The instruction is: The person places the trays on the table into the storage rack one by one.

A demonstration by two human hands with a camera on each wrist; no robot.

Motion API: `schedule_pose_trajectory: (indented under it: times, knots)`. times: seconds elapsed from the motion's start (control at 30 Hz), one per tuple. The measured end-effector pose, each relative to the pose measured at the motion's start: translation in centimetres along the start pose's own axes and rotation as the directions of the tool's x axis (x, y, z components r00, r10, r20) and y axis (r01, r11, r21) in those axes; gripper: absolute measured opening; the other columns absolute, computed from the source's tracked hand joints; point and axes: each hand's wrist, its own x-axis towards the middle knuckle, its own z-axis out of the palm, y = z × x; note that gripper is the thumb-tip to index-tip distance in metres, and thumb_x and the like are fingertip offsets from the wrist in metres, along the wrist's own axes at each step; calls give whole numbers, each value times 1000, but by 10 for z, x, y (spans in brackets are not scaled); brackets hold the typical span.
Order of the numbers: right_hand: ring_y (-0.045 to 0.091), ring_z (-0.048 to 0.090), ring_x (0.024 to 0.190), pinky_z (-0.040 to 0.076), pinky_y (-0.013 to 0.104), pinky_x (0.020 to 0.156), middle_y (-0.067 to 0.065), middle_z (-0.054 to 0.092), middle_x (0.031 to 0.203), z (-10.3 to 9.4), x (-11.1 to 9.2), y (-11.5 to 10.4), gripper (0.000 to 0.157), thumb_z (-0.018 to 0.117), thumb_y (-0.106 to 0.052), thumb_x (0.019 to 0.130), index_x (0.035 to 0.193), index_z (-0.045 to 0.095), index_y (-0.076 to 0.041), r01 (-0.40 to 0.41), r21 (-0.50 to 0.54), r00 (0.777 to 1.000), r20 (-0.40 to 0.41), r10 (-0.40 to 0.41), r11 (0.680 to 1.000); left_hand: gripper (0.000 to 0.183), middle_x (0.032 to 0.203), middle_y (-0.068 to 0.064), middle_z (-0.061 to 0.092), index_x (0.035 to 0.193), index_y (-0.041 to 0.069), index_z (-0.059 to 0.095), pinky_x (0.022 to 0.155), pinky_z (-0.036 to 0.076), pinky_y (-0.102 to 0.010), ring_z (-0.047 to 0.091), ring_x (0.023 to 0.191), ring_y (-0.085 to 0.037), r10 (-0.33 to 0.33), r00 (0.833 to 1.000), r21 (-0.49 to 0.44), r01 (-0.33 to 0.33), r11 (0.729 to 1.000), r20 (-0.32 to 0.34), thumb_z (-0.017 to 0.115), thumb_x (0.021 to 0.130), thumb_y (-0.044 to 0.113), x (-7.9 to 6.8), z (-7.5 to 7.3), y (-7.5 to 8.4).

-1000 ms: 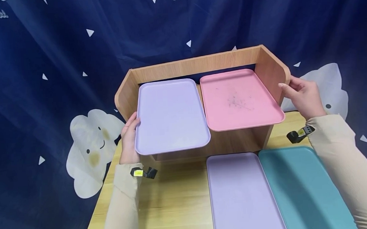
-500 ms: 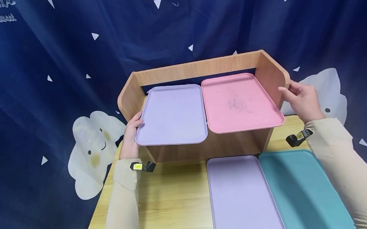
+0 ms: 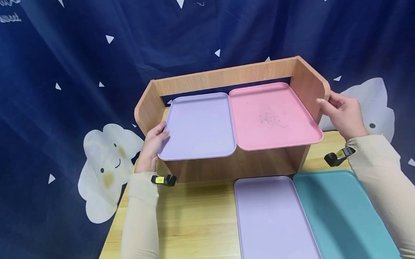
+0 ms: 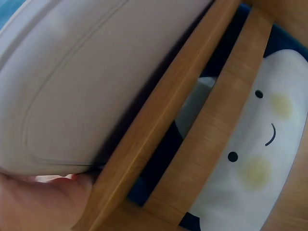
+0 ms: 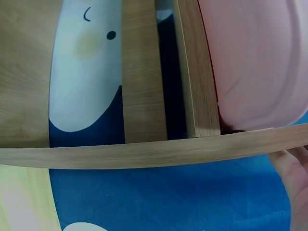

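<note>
In the head view, my left hand (image 3: 152, 145) grips the left edge of a lavender tray (image 3: 201, 126), thumb on top and fingers at its side. That tray lies on the upper shelf of a wooden rack (image 3: 226, 75), its front edge jutting out past the shelf. Close beside it on the right lies a pink tray (image 3: 271, 116) with dark scratch marks, also overhanging the front. My right hand (image 3: 345, 112) pinches the front edge of the rack's right side panel. From the left wrist view, the tray's pale underside (image 4: 91, 86) shows above the shelf board (image 4: 159, 110).
A second lavender tray (image 3: 273, 220) and a teal tray (image 3: 342, 212) lie side by side on the wooden table (image 3: 195, 228) before the rack. Behind hangs a dark blue curtain (image 3: 202, 32) with white triangles and smiling clouds (image 3: 105, 174).
My left hand has pushed the lavender tray back and down onto the shelf, level beside the pink one. My right hand keeps its hold on the side panel.
</note>
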Motion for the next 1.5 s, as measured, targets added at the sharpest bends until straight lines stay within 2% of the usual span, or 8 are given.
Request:
schedule_pose_trajectory:
  times: [0.13,0.3,0.5,0.83,1.03,1.23,1.37,1.5]
  knots:
    - [-12,59,88,50,10,78,12,59,124,0,1,0,50,61,-33,91,137,49,-15,5,-4,1000,0,-5,1000,54,155,-18,14,144,-10,17,117,10,-30,10,143,-20,39,999,99,-42,994,26,40,97,1,3,-2,2]
    - [-11,60,87,49,8,75,7,62,121,0,-1,2,49,62,-31,91,136,51,-14,4,22,1000,-1,-4,1000,55,152,-23,18,143,-12,18,117,14,-32,17,142,-25,71,997,200,-69,977,-5,43,96,2,-1,3,9]
    - [-11,60,86,49,8,75,3,63,119,1,-1,0,49,63,-29,90,135,52,-13,8,50,1000,-1,-8,999,56,152,-22,20,144,-10,20,116,17,-33,21,141,-28,107,994,234,-103,967,-5,45,96,4,-9,2,11]
    - [-15,58,81,49,6,70,8,63,118,2,0,-4,49,62,-30,91,133,53,-8,29,5,999,-17,-28,1000,55,153,-15,24,143,-7,27,115,21,-31,22,141,-18,252,967,282,-254,925,44,51,95,6,-57,26,29]
    - [-14,58,84,49,8,72,15,59,123,-1,-1,-2,50,60,-33,91,134,52,-10,10,-15,1000,-13,-10,1000,53,150,-13,33,141,-6,34,113,27,-29,32,138,-19,349,937,213,-345,914,17,55,93,3,-86,42,30]
    - [-11,59,87,50,10,74,17,58,124,-1,0,-2,50,60,-33,92,135,51,-10,9,-20,1000,-9,-9,1000,54,147,-17,37,139,-8,37,107,34,-26,39,134,-20,401,914,-31,-400,916,58,54,88,-9,-112,57,17]
    - [-13,59,85,50,9,74,15,60,122,-1,0,-3,50,60,-32,91,135,52,-10,14,-20,1000,-14,-15,1000,55,145,-21,39,138,-11,36,106,37,-28,45,130,-18,457,877,-141,-439,887,145,53,86,-12,-126,67,5]
    - [-15,58,81,49,8,71,14,61,120,1,0,-4,48,61,-30,91,133,53,-8,21,-9,999,-27,-21,1000,55,141,-21,44,135,-15,36,104,39,-31,49,126,-19,518,826,-191,-484,854,223,56,85,-12,-136,74,-9]
